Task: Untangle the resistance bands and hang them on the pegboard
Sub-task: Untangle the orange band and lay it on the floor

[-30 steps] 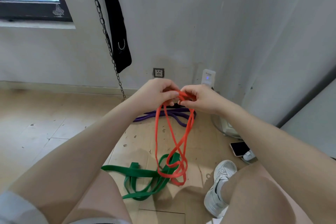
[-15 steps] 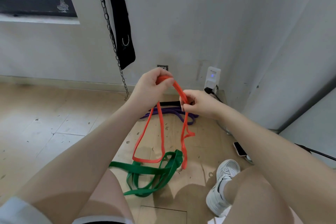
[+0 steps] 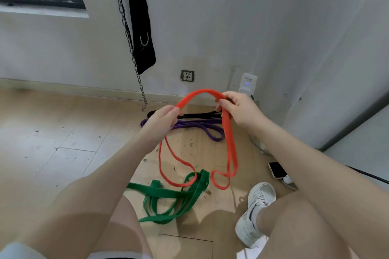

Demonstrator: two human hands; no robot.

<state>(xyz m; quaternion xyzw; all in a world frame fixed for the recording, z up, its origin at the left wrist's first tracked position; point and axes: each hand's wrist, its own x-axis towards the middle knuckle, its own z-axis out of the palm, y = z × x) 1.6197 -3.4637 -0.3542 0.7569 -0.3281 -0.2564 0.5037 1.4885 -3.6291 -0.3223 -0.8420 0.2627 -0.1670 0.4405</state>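
Spreading hands (image 3: pixel 163 121) widened red band (image 3: pixel 228 143)

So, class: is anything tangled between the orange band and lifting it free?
Possibly: the orange band, gripped by the left hand and right hand, has a low loop crossing the green band. No pegboard is in view.

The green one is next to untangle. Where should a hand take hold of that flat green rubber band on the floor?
Probably the flat green rubber band at its free left end, coming from above: that strip lies single and flat, apart from the crossed loops further right.
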